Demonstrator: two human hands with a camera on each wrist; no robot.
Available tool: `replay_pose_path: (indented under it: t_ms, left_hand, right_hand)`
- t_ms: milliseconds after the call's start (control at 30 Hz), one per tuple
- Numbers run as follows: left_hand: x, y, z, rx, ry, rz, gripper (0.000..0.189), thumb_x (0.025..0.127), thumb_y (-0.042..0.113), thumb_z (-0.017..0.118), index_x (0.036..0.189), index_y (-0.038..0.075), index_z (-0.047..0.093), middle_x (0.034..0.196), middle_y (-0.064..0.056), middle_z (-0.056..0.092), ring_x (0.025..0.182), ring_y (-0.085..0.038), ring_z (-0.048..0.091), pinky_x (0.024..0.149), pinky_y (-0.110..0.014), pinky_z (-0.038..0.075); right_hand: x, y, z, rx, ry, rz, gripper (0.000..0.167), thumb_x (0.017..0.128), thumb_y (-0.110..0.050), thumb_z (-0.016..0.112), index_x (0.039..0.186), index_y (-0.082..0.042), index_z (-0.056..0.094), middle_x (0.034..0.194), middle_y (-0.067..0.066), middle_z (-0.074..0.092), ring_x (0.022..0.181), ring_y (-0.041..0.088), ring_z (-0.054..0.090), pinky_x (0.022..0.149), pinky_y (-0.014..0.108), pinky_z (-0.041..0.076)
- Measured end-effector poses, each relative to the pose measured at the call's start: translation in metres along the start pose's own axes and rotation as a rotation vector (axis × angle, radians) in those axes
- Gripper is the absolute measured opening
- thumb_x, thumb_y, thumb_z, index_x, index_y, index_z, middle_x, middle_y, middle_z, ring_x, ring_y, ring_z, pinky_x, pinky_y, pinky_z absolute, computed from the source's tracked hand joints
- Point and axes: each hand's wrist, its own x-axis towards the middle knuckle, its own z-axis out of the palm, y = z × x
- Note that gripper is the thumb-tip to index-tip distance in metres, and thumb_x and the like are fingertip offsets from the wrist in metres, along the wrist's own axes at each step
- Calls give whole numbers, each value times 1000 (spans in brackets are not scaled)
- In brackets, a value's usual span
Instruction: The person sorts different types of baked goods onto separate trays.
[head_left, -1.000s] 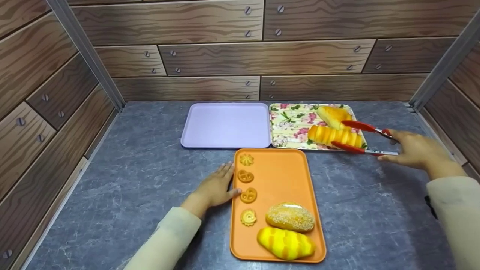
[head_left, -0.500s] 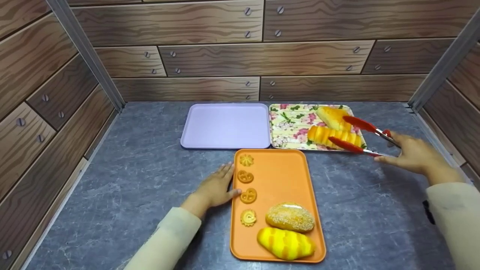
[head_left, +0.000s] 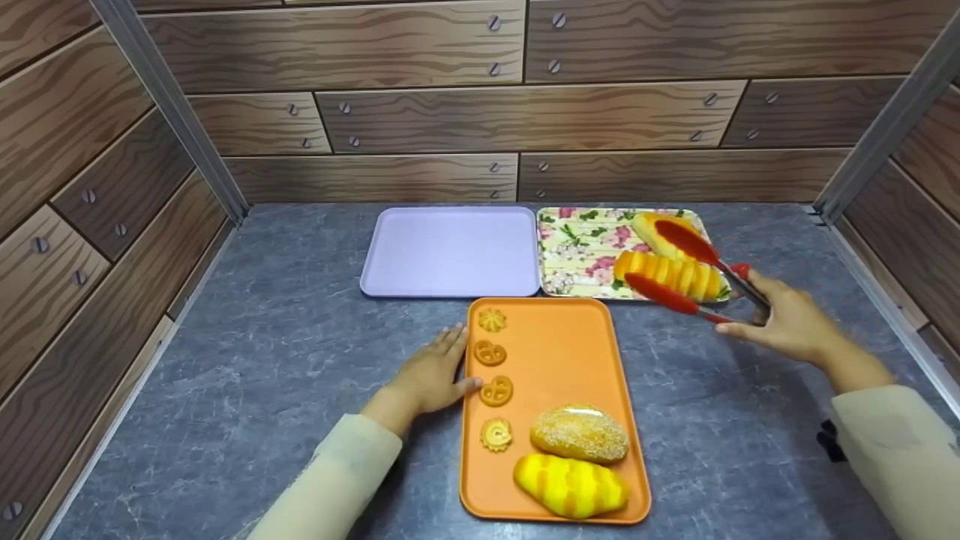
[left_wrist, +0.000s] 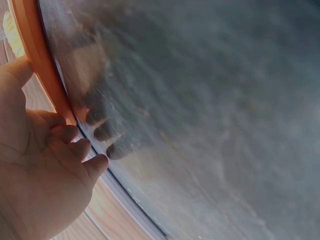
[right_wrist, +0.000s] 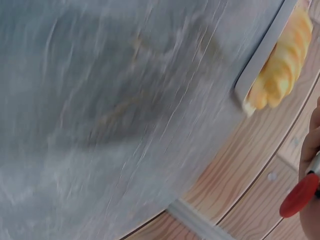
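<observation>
In the head view my right hand (head_left: 795, 322) grips metal tongs with red tips (head_left: 664, 294). The tongs are spread, with nothing pinched between them. Their tips overlap a ridged, sliced-looking loaf (head_left: 667, 271) and a golden bread (head_left: 660, 229) on the floral tray (head_left: 577, 259). My left hand (head_left: 429, 379) lies with straight fingers along the left edge of the orange tray (head_left: 555, 352), thumb on its rim beside a pretzel (head_left: 496, 391). That tray also bears another pretzel, two small round cookies, a seeded bun (head_left: 579, 433) and a yellow striped bread (head_left: 571, 486).
A lilac tray (head_left: 454, 251) stands at the back, side by side with the floral one. Both lie just behind the orange tray on the grey marbled tabletop (head_left: 262, 337). Wood-patterned walls (head_left: 420, 116) enclose the back and sides, with grey metal posts at the corners.
My right hand has shifted left and nearer to me with the tongs, whose tips have moved left over the loaf. The breads and my left hand have stayed where they were.
</observation>
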Motion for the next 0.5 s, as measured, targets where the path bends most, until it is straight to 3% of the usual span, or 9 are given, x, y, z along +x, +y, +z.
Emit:
replay_pose_path:
  t_ms: [67, 167, 267, 500]
  left_hand:
    - [0, 0, 0, -4, 1, 0, 82, 95, 53, 48, 153, 5, 16, 157, -12, 14, 143, -29, 13, 113, -45, 18]
    - [-1, 0, 0, -9, 1, -1, 82, 95, 52, 49, 153, 4, 16, 157, -12, 14, 143, -29, 13, 113, -45, 19]
    - [-1, 1, 0, -8, -2, -1, 82, 95, 52, 49, 153, 4, 16, 157, -12, 14, 143, -29, 13, 113, -45, 19]
    - [-1, 1, 0, 2, -8, -11, 83, 94, 54, 48, 153, 5, 15, 158, -10, 12, 143, -27, 11, 114, -44, 17]
  right_hand:
    - [-1, -6, 5, 26, 2, -33, 85, 73, -35, 83, 132, 13, 45, 86, 22, 58, 68, 26, 51, 61, 41, 44]
    - [-4, -14, 11, 66, 3, -80, 67, 72, -31, 84, 121, 3, 55, 70, 3, 50, 58, 13, 43, 53, 28, 37]
    - [-7, -21, 14, 111, -7, -110, 57, 71, -28, 85, 116, -2, 60, 68, -1, 50, 56, 9, 42, 51, 25, 36]
    - [-16, -36, 18, 193, -72, -142, 63, 72, -21, 85, 123, 3, 57, 72, 1, 54, 58, 8, 44, 50, 24, 38]
